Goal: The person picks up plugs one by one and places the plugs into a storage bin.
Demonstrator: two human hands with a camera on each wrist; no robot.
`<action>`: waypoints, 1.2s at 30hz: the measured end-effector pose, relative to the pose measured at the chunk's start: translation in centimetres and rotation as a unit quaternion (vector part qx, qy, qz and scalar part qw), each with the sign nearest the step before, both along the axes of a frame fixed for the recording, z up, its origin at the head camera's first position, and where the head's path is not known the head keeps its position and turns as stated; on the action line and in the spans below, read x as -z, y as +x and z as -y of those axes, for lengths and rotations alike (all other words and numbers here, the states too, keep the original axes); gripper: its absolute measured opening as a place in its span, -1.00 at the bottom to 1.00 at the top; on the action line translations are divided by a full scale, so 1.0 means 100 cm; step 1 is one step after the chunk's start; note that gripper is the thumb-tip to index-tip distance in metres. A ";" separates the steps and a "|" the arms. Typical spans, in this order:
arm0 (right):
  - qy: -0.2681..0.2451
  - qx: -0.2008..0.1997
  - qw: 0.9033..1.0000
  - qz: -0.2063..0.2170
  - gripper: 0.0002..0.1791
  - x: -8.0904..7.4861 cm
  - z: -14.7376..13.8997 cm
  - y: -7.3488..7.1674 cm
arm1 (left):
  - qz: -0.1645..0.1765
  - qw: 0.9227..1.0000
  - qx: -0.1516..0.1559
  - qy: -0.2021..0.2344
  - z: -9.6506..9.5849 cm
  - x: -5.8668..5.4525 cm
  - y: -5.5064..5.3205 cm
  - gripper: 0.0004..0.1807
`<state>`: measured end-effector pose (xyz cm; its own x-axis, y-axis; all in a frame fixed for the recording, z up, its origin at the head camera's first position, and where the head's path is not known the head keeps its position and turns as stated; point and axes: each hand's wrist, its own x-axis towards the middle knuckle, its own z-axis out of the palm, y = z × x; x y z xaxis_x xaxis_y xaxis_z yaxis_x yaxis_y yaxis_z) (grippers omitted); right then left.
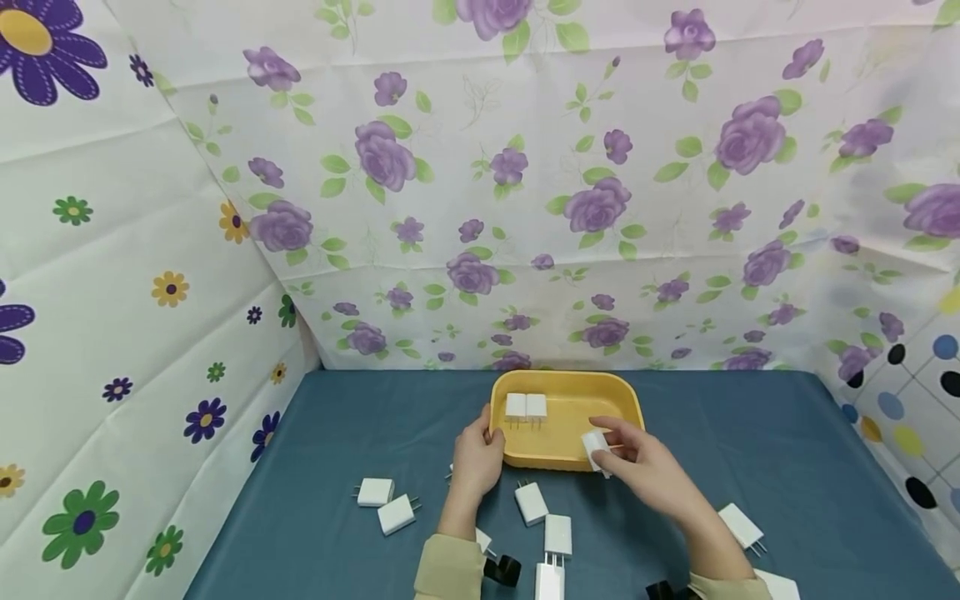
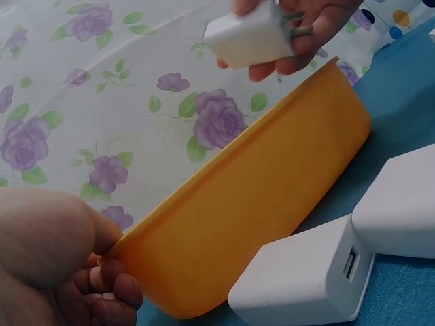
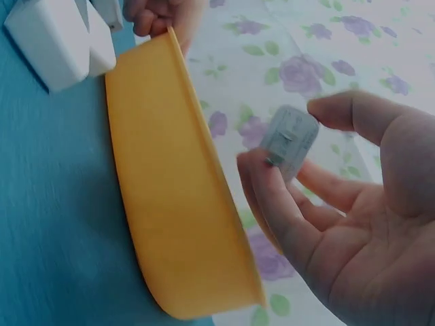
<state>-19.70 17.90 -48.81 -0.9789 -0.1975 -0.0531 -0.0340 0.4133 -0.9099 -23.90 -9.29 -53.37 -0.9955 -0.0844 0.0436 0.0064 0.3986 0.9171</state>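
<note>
At the left end of the yellow tray [image 1: 573,421], my left hand [image 1: 478,457] pinches the rim between thumb and curled fingers. My right hand [image 1: 648,468] holds a white USB wall charger [image 1: 596,448] by its fingertips, over the tray's front right rim. In the left wrist view the metal prongs of this charger [image 2: 248,37] point toward the palm. The right wrist view shows its pronged face [image 3: 292,139] between thumb and fingers. Inside the tray, two white chargers [image 1: 516,407] lie side by side at the back left, prongs toward me.
Several more white chargers lie on the blue tablecloth [image 1: 300,533]: a pair [image 1: 375,492] at the left, a few [image 1: 532,503] in front of the tray, others [image 1: 741,527] at the right. A flower-print cloth [image 1: 480,208] hangs behind the table. Black wrist straps [image 1: 502,570] show near the sleeves.
</note>
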 end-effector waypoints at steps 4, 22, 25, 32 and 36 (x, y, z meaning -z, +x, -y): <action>-0.003 0.040 0.999 0.003 -0.35 0.002 0.011 -0.007 | 0.001 1.000 0.003 0.006 0.000 0.001 0.000 -0.42; 0.008 0.102 0.995 0.001 -0.39 0.031 0.052 -0.073 | 0.002 1.000 -0.004 -0.004 -0.001 0.001 0.000 -0.41; 0.019 0.117 0.993 0.012 -0.41 0.036 0.054 -0.080 | 0.002 1.000 -0.004 -0.006 -0.002 0.001 0.001 -0.41; 0.014 0.133 0.990 0.048 -0.43 0.039 0.056 -0.088 | 0.006 1.000 -0.002 -0.004 -0.002 0.000 0.002 -0.41; 0.032 0.138 0.989 0.044 -0.43 0.037 0.058 -0.089 | 0.005 1.000 -0.002 -0.007 -0.001 -0.001 0.001 -0.41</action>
